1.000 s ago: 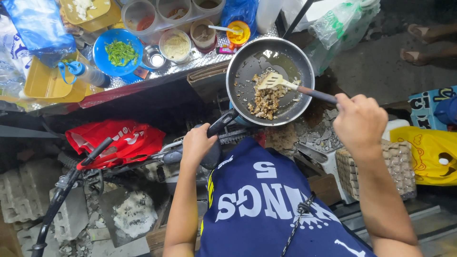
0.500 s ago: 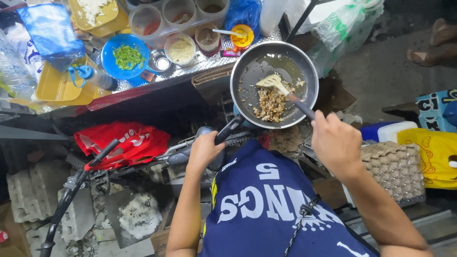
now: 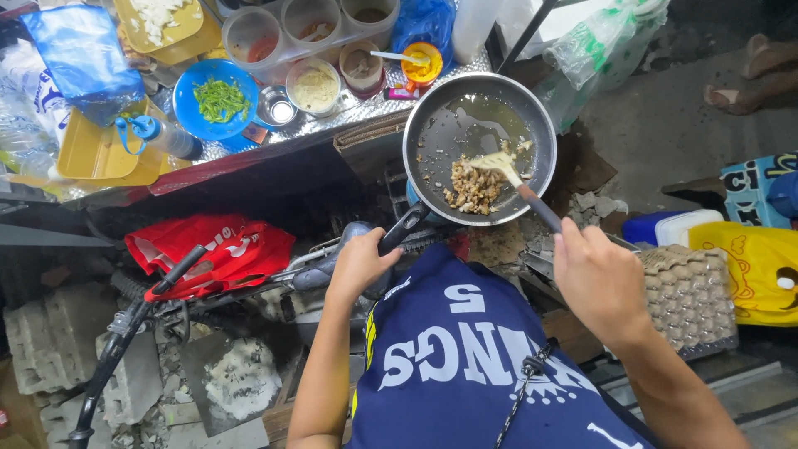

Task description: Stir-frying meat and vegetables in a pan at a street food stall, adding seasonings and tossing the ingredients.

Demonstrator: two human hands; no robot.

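The left hand is closed around the black handle of the frying pan, which sits just past the edge of the tabletop. The right hand grips the handle of a spatula, whose pale blade rests in a small heap of chopped, browned food near the pan's front; oil shines on the bare far side.

Just behind the pan's rim stand a small tub of brown powder with a spoon, an orange lid and a blue plastic bag. To the left along the foil-covered tabletop are a round tub of pale yellow powder, a small metal cup, and a blue bowl holding chopped green vegetables. Behind them clear tubs hold what looks like reddish sauce, though the view is too small to be sure. Yellow trays lie at the far left, one carrying white chopped pieces, with a blue-capped bottle lying across another and a blue packet above.

Below the tabletop a red bag with white print lies on the clutter. At the right, a grey egg tray sits beside a yellow bag and a blue-and-white box.
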